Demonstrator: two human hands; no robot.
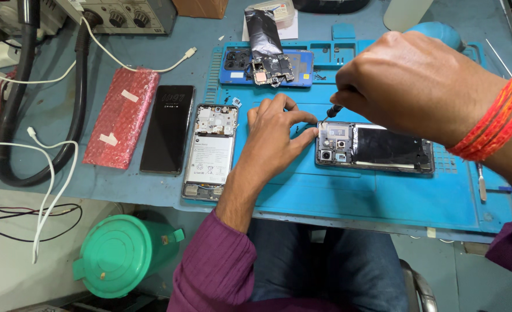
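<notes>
Fingers (357,95) of right hand (418,86) pinch screwdriver (334,110) over opened phone (374,149).

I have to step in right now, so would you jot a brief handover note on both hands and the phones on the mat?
Right hand: grips a screwdriver, tip at the camera end of the opened phone.
Left hand: fingertips steady that phone's left edge.
Phone lies back-off on the blue mat.
Also there: second opened phone with battery showing, black phone, blue back cover with loose parts.
Done: back cover off.
Left: I cannot tell which screws remain.
</notes>
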